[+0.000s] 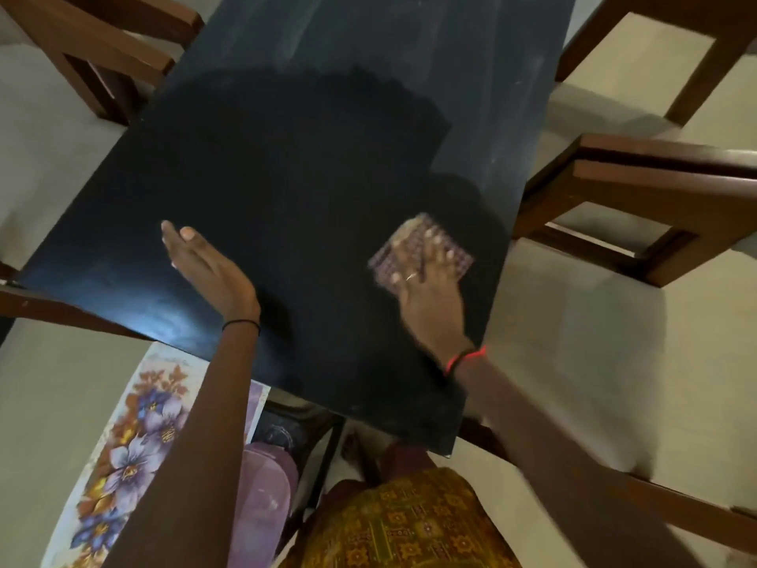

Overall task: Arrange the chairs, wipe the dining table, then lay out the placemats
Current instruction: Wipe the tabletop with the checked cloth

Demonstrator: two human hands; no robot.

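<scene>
Near right on the black table (286, 178), your right hand (430, 301) presses spread fingers on a purple checked cloth (409, 243); left hand (205, 268) flat-fingered, holding nothing.

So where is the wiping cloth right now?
In the head view, the cloth lies on the black table near its right edge, pressed under the right hand, with a wooden chair just past that edge.

Left hand (205, 266) extended, fingers straight; right hand (430, 297) spread palm-down.

Home dining room: dark table (286, 178), wooden chairs (639, 198).
</scene>
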